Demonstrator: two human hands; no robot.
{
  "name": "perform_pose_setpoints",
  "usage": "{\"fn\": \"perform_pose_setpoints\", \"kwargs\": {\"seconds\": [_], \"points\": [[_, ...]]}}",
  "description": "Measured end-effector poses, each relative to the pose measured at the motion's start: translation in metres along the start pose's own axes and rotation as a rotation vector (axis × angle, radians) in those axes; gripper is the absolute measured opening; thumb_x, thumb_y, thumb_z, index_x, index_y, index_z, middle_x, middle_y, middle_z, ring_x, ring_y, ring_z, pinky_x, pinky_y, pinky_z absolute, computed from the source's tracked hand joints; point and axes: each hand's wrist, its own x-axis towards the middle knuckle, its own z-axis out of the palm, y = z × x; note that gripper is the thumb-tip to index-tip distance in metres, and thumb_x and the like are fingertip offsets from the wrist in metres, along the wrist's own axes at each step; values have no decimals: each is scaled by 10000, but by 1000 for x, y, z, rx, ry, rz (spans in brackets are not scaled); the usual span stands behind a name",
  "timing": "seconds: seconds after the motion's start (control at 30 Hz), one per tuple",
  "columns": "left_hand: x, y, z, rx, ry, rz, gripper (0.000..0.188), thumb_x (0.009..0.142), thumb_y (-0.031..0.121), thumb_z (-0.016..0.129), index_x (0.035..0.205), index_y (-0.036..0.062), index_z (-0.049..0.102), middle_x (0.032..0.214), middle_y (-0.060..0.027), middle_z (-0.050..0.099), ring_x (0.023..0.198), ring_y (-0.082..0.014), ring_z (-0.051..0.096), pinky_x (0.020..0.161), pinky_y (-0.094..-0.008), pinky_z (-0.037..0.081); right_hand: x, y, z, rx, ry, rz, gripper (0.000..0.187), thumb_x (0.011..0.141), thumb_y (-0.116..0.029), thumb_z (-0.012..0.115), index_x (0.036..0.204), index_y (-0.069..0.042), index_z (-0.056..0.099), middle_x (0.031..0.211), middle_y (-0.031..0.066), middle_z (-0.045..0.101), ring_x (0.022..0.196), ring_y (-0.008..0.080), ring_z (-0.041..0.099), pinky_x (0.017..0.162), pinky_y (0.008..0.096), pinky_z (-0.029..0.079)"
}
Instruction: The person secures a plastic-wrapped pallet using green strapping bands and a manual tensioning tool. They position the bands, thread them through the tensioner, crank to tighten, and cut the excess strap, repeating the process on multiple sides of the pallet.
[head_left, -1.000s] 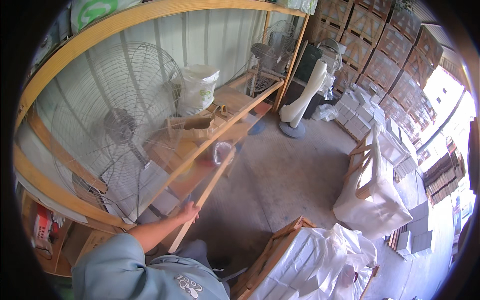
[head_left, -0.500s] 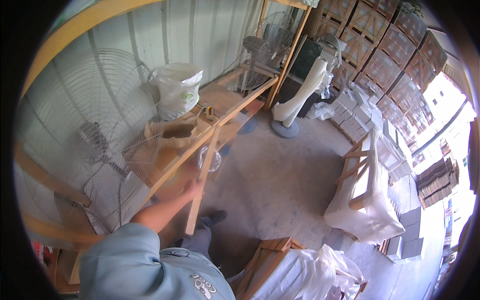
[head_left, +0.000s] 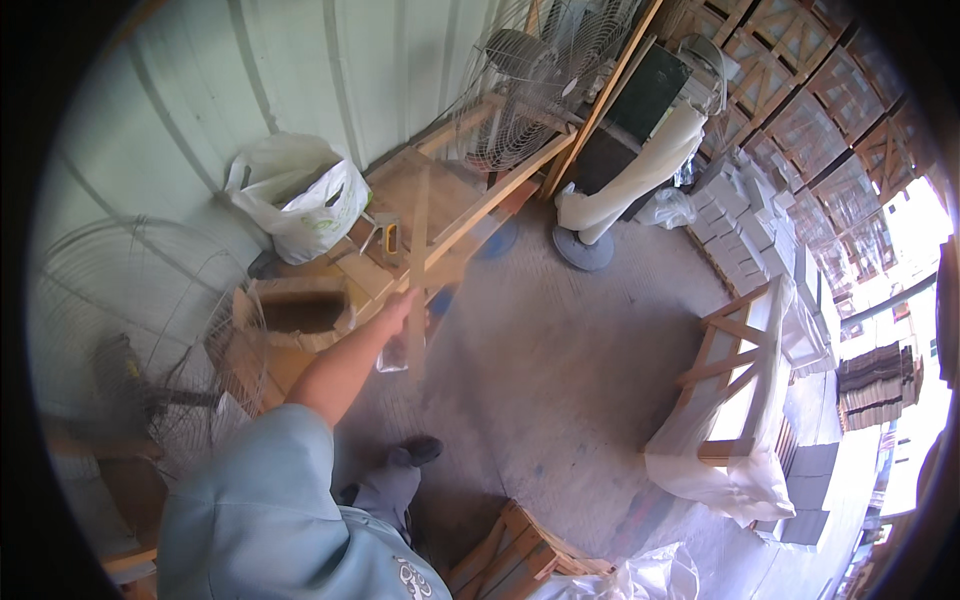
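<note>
My left hand (head_left: 402, 308) is closed around a narrow wooden slat (head_left: 418, 347), the arm stretched forward. The slat stands almost upright in view and is blurred by motion. Its upper part crosses in front of a long wooden rail (head_left: 495, 200) of a low frame. Past the hand lies a wooden board surface (head_left: 400, 193) with a yellow-and-black tool (head_left: 390, 240) on it. A white plastic bag (head_left: 315, 220) stands beside the tool. Nearer, an open cardboard box (head_left: 300, 308) sits left of my hand. My right hand is out of view.
A wire-caged fan (head_left: 140, 330) stands close on the left, another (head_left: 515, 90) at the back. A wrapped white item on a round base (head_left: 582, 250) stands beyond the rail. Wood-framed crates (head_left: 725, 450), (head_left: 510, 555) stand right and near; stacked grey blocks (head_left: 735, 215) lie further back.
My left hand has moved forward with the slat, which has swung from a slant to nearly upright and now reaches above the rail. The head view has shifted.
</note>
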Motion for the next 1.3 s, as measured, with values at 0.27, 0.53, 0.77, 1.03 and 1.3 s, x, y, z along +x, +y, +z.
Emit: {"fn": "perform_pose_setpoints", "kwargs": {"seconds": [0.27, 0.53, 0.77, 1.03, 1.3], "points": [[127, -60, 12, 40, 304, 139, 350, 903, 392, 605, 1053, 78, 561, 833, -103, 591, 679, -261, 588, 575, -456, 507, -10, -8, -6, 265, -173, 238, 478, 914, -437, 478, 970, 1, 661, 881, 155, 652, 882, 310, 623, 786, 444, 498], [246, 14, -21, -32, -91, 181, 247, 887, 348, 525, 874, 103, 558, 758, -50, 588, 681, -233, 619, 612, -422, 535, -94, -25, -30, 849, -202, 899, 371, 861, -342, 583, 875, 10, 698, 724, 86, 677, 659, 152, 626, 621, 292, 503], [122, -131, -48, 684, 52, -287, 250, 889, 329, 556, 799, 98, 593, 584, -43, 479, 396, -188, 476, 325, -324, 369, -125, -70, 2, 1182, -106, 1168, 305, 893, -237, 583, 982, 44, 660, 889, 124, 679, 772, 190, 680, 684, 289, 553], [-112, -270, 16, 1712, -987, -101, 276, 884, 250, 564, 1018, 13, 609, 822, -82, 641, 634, -148, 636, 530, -287, 501, -181, -94, 58, 1450, -56, 1322, 300, 895, -242, 586, 991, 33, 652, 911, 109, 670, 765, 189, 669, 666, 291, 554], [-125, -287, 69, 1527, -985, -18, 271, 890, 241, 543, 949, -8, 630, 786, -106, 656, 661, -192, 633, 597, -339, 515, -248, -83, 129, 1680, 55, 1414, 280, 893, -226, 590, 1021, 20, 630, 938, 104, 661, 754, 194, 668, 635, 285, 552]]}}
